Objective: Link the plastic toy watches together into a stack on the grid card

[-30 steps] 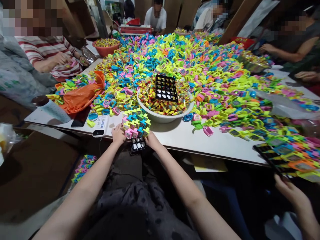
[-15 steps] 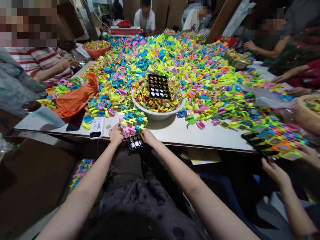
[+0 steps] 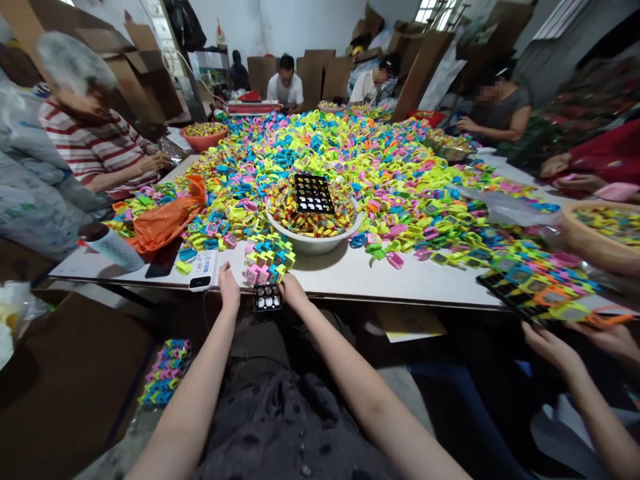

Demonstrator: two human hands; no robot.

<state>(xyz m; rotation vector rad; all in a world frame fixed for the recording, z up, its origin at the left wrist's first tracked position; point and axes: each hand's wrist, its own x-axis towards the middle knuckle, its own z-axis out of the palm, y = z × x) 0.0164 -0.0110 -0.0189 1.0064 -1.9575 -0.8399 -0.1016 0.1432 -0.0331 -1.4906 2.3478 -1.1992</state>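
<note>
Left hand [image 3: 229,291] now off black tray [image 3: 269,300], just left, fingers loosely spread; my right hand [image 3: 293,293] at tray's right edge, grip unclear; farther left, white box's [image 3: 205,263] print illegible.

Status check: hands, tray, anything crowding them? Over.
Left hand apart from black tray, to its left; right hand at its right edge, grip unclear. Colourful toys cover far part, near part uncovered. White bowl just beyond, rightward.
</note>
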